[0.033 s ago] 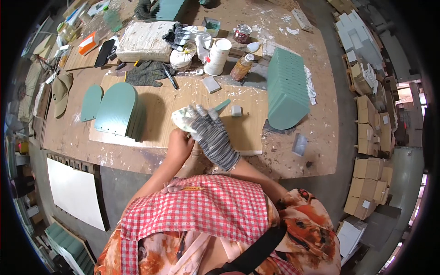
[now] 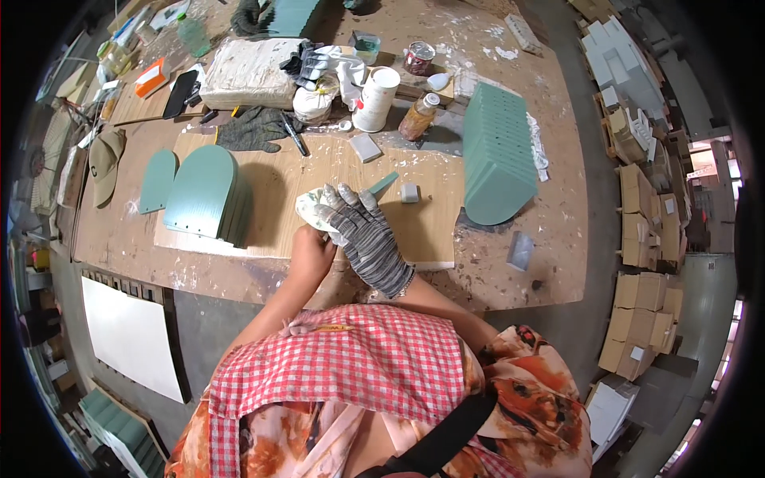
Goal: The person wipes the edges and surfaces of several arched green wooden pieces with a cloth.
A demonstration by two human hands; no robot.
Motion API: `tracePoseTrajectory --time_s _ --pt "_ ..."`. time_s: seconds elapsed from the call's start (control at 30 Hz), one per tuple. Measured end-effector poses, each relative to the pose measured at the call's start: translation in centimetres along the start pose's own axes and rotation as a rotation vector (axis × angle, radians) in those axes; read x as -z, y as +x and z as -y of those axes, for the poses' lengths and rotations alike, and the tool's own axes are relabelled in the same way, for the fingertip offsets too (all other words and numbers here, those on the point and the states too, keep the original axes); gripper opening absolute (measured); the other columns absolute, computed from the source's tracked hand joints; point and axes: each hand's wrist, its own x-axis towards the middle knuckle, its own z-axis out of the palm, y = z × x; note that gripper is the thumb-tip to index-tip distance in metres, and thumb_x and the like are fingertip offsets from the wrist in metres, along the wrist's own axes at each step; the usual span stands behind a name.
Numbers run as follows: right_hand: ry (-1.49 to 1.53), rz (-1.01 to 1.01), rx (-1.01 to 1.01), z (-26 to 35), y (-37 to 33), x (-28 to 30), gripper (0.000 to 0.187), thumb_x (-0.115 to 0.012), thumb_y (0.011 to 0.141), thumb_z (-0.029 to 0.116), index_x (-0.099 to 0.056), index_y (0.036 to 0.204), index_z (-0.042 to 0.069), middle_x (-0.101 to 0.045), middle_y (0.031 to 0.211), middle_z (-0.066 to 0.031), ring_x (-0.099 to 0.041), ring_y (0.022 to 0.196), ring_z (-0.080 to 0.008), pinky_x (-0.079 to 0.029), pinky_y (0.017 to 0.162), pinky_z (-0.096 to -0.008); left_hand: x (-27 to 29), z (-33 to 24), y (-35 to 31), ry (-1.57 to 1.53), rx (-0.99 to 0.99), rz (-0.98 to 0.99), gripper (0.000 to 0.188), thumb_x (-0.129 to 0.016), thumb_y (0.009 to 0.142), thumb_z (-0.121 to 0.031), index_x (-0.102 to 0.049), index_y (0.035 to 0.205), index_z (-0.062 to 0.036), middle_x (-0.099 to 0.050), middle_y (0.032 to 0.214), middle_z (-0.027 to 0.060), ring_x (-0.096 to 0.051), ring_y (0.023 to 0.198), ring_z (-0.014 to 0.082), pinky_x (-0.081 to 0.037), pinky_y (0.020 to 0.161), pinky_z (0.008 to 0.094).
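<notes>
My bare left hand (image 2: 311,248) is closed on the lower end of a crumpled white cloth (image 2: 311,209) with a faint green pattern. From the other side, my right hand (image 2: 368,243), in a grey striped glove with whitened fingertips, wraps over the same cloth; its thumb is hidden. Both hands are close together above the near part of a wood-grain board (image 2: 275,171). Just beyond the gloved fingers lie a narrow green strip (image 2: 384,183) and a small grey-white block (image 2: 409,193).
Round-ended green panels (image 2: 199,191) are stacked left; a longer row of green panels (image 2: 498,155) stands right. Behind are a white canister (image 2: 376,99), a brown bottle (image 2: 420,117), a marker (image 2: 294,133) and a dark glove (image 2: 253,129). A grey block (image 2: 520,251) lies near the right edge.
Both hands and the cloth have shifted very slightly to the left. The hold looks the same.
</notes>
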Motion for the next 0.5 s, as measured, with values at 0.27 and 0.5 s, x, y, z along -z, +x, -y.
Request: tracePoseTrajectory --time_s 0.27,0.5 --pt "-0.063 -0.121 -0.229 -6.6 -0.8 0.8 0.049 -0.057 0.077 0.005 -0.048 0.125 0.007 -0.046 0.134 -0.0128 -0.037 0.129 -0.0288 -0.02 0.11 -0.0458 -0.5 -1.8 0.6 -0.114 -0.113 -0.041 0.031 -0.063 0.078 -0.002 -0.061 0.109 -0.0036 -0.059 0.078 0.023 -0.058 0.067 0.0384 -0.047 0.057 0.0367" --pt "-0.092 -0.067 -0.075 -3.0 -0.6 -0.6 0.051 -0.057 0.078 0.008 -0.046 0.128 0.007 -0.04 0.138 -0.0151 -0.035 0.131 -0.0277 -0.022 0.11 -0.0435 0.1 -2.1 0.8 -0.051 -0.102 -0.024 0.03 -0.062 0.076 0.001 -0.062 0.106 -0.0009 -0.061 0.08 0.0208 -0.061 0.067 0.0349 -0.048 0.058 0.0359"
